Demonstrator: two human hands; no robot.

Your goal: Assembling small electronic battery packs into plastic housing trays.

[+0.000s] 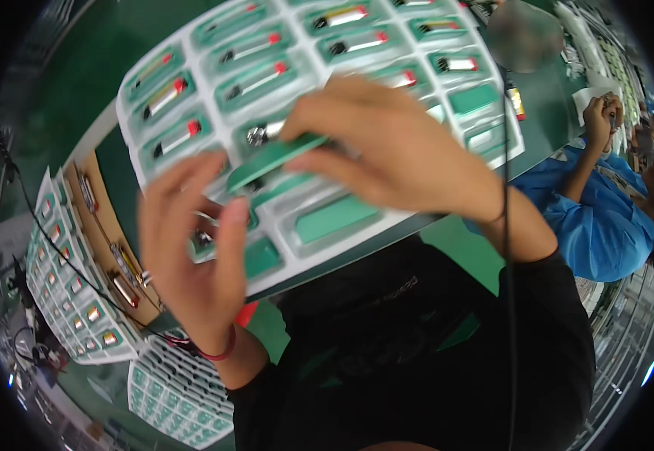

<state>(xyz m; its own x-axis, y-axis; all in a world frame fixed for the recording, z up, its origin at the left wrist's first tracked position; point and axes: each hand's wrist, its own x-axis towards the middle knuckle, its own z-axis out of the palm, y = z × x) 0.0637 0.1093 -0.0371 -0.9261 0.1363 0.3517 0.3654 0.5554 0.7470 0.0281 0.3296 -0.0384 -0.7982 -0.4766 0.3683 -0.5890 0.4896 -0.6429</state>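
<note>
Head view: right hand [387,146] (one o'clock) pinching green strip [270,161] above blister tray [203,83]; left hand [195,237] (nine o'clock), grip unclear.

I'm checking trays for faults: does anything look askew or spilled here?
Only the green strip stands out: the right hand holds it tilted over the tray, while green pads lie flat. Being handled likely explains that. No spill shows; blur could hide damage.

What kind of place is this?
Probably a factory or workshop: a big white tray holds rows of small red-ended pieces, another filled tray is at the left, and a person in blue is nearby.
</note>
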